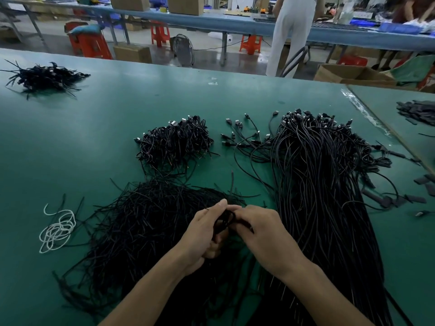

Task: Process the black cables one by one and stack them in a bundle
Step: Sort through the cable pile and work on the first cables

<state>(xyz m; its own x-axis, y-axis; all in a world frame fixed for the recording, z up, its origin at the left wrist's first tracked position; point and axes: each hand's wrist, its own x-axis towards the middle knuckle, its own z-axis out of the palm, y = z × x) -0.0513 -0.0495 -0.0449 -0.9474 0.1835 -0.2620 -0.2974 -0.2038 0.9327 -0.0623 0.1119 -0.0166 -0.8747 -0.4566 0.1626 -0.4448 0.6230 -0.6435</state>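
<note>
Two hands, left hand (202,234) and right hand (261,234), pinch one coiled cable (226,219); a slack pinch may let it spring open.

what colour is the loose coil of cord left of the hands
White; the coil of cord shows clearly in the head view.

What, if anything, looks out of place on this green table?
A tangled white cord lies alone on the table left of the loose black strands, the only white item among black cables. Nothing looks damaged or spilled.
</note>
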